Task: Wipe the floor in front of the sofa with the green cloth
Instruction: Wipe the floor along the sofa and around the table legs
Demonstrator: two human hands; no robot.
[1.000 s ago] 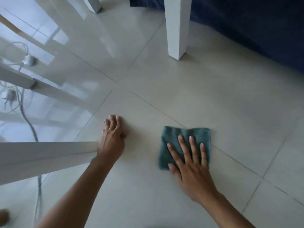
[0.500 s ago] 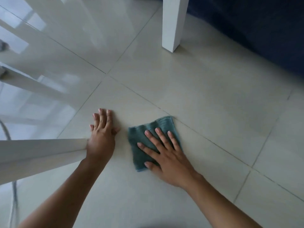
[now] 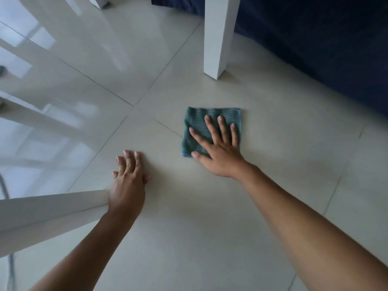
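Observation:
A folded green cloth (image 3: 195, 120) lies flat on the pale tiled floor (image 3: 210, 217). My right hand (image 3: 218, 150) presses down on the cloth with its fingers spread, covering the cloth's near right part. My left hand (image 3: 129, 181) rests flat on the bare floor to the left of the cloth, apart from it, fingers slightly spread. The dark blue sofa (image 3: 315, 45) runs along the upper right, beyond the cloth.
A white table leg (image 3: 218, 38) stands on the floor just beyond the cloth. Another white leg (image 3: 48, 208) crosses the lower left, touching my left wrist. A glass tabletop (image 3: 52, 80) covers the left side. A grey cable (image 3: 10, 269) lies at the lower left.
My right hand has slid the cloth away from my left hand, to the right and toward the sofa. My left hand has stayed planted on the floor.

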